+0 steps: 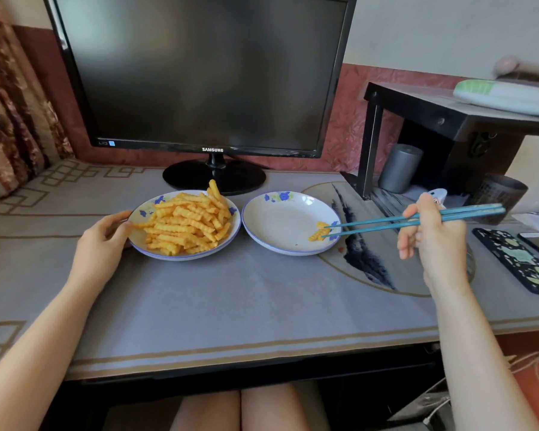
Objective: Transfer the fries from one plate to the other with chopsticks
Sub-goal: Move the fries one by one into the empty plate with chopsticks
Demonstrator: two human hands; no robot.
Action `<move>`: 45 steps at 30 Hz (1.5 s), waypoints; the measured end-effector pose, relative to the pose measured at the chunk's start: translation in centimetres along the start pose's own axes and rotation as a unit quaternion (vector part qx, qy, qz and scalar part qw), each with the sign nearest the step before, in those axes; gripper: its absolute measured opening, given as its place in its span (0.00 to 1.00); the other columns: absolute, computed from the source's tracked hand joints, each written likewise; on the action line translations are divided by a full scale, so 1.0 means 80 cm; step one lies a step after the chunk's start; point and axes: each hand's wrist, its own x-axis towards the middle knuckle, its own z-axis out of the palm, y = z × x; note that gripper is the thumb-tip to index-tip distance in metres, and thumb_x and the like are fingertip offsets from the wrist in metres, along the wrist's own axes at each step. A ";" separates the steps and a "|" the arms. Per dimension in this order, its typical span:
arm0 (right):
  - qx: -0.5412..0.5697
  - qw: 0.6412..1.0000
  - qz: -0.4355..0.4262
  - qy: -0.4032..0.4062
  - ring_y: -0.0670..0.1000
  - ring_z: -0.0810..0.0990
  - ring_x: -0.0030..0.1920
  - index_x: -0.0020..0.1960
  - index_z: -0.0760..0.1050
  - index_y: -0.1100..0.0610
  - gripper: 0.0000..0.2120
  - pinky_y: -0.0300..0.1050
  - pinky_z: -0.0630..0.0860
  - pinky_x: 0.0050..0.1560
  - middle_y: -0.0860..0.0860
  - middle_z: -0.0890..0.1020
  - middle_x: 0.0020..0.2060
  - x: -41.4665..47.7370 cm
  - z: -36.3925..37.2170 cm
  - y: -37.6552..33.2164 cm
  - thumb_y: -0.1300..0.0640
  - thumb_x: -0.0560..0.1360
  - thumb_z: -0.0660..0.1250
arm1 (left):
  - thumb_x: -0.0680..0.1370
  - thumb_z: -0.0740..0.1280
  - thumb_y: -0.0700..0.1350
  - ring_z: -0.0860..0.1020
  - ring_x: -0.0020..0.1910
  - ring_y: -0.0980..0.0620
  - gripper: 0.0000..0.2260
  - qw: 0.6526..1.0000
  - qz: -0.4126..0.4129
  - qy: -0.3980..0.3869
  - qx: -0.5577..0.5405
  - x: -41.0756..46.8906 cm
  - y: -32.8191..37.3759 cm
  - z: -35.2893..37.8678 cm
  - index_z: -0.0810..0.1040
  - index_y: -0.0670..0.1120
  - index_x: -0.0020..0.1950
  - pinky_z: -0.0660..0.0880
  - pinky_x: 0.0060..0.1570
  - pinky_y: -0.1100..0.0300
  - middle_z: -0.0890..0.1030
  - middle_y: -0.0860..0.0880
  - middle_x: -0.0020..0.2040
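The right hand [433, 234] pinches long teal plastic chopsticks [386, 223], their tips at two crinkle-cut yellow fries [318, 233] in the near-empty white flowered plate [280, 219]; the left hand [101, 236] grips the rim of the full white flowered plate [140, 213].

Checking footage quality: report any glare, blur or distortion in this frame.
Head view: wide-angle distortion bows the Samsung monitor; faint reflections on its screen; glare spot on the right plate; pink object on the black shelf blurred; fries and chopsticks sharp.
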 end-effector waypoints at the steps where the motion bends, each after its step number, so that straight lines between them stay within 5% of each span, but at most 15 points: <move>1: -0.005 1.000 0.001 0.001 0.50 0.66 0.16 0.38 0.72 0.57 0.18 0.36 0.62 0.19 0.52 0.72 0.16 0.003 -0.001 0.000 0.51 0.83 0.55 | 0.81 0.61 0.42 0.80 0.49 0.48 0.13 1.000 0.000 0.000 0.002 0.000 0.000 0.000 0.78 0.46 0.63 0.74 0.56 0.54 0.81 0.48 0.53; 21: -0.051 0.998 0.030 -0.037 0.49 0.69 0.14 0.36 0.70 0.58 0.20 0.34 0.62 0.17 0.52 0.73 0.16 0.046 0.037 -0.009 0.49 0.83 0.55 | 0.81 0.61 0.43 0.78 0.48 0.50 0.13 1.000 -0.003 0.014 0.015 -0.006 0.008 0.002 0.78 0.46 0.63 0.69 0.52 0.59 0.80 0.49 0.52; 32: 0.092 0.992 0.040 -0.078 0.51 0.68 0.15 0.35 0.69 0.58 0.19 0.38 0.62 0.21 0.54 0.73 0.16 0.002 0.097 -0.033 0.52 0.82 0.56 | 0.81 0.62 0.44 0.80 0.50 0.49 0.12 1.000 -0.002 0.012 0.018 -0.001 0.002 0.000 0.78 0.47 0.63 0.72 0.54 0.55 0.80 0.49 0.53; 45: 0.125 0.977 0.083 -0.153 0.52 0.70 0.16 0.36 0.69 0.59 0.19 0.36 0.65 0.21 0.53 0.73 0.17 -0.048 0.176 -0.028 0.51 0.83 0.56 | 0.81 0.61 0.43 0.80 0.43 0.52 0.12 1.000 -0.008 0.006 0.003 -0.002 0.004 -0.001 0.78 0.47 0.63 0.74 0.55 0.55 0.81 0.49 0.52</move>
